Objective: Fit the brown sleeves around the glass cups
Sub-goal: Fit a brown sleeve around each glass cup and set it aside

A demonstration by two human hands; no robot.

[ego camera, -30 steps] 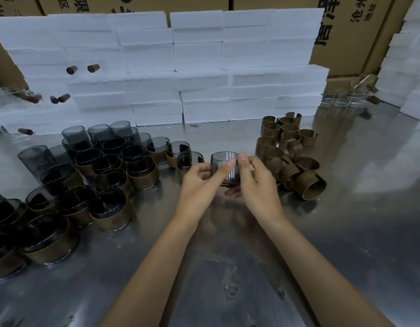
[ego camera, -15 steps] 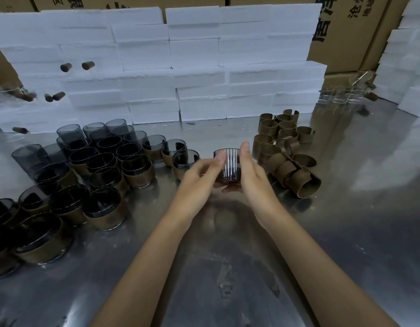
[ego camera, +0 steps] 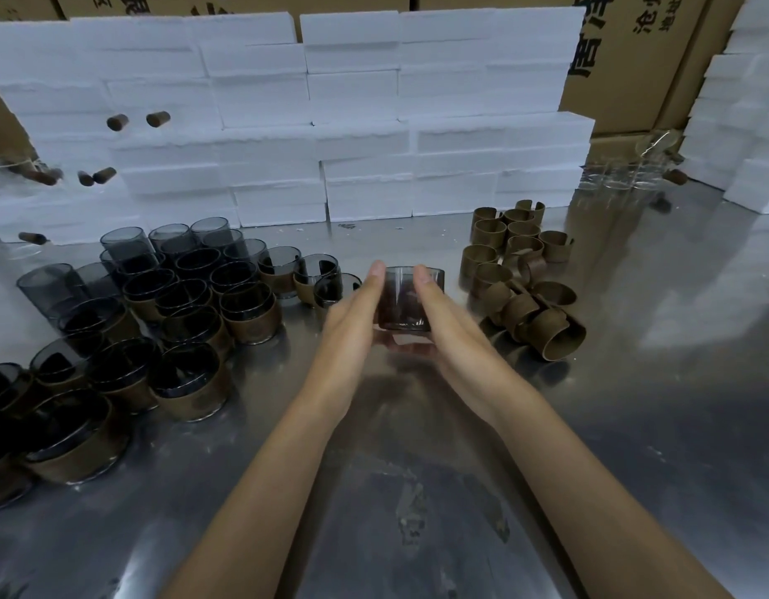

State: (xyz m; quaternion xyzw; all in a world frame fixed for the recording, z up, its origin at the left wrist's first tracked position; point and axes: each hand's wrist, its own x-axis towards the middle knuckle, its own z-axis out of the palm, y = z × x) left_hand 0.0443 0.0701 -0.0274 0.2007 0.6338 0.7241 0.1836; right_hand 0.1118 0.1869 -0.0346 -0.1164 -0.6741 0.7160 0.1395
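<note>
Since a second ago the glass cup (ego camera: 410, 298) has tipped from upright-ish to lying more toward the camera between the palms; fingers that were curled over it have straightened, and both hands have shifted slightly up and away.

Left side: cluster of smoky grey glass cups wearing brown sleeves (ego camera: 188, 382), cylindrical, glossy, matte band round the lower half. Too overlapped to count exactly, upward of twenty. Behind them a few bare cups (ego camera: 127, 248) without sleeves, about six visible.

Back: wall of white foam blocks (ego camera: 356, 123), rough-cut edges, stacked in courses, with brown cardboard boxes (ego camera: 624, 67) behind. Several small brown corks (ego camera: 158, 118) show against the foam at left, around seven.

Centre: left hand (ego camera: 352, 326) and right hand (ego camera: 447, 322) sit palm to palm with the cup sandwiched between them, fingers extended and pressing its sides, thumbs on top edge. Forearms run in from the bottom, converging. Cup is dark translucent glass; whether a sleeve is on it, cannot tell, motion blur.

Right: pile of loose sleeves (ego camera: 521, 278), brown, split rings, leathery matte, roughly fifteen, some standing, some tipped.

Far right back: a few clear glasses (ego camera: 620, 179), blurred.

All on a brushed steel table (ego camera: 633, 425), scuffed, reflective.
</note>
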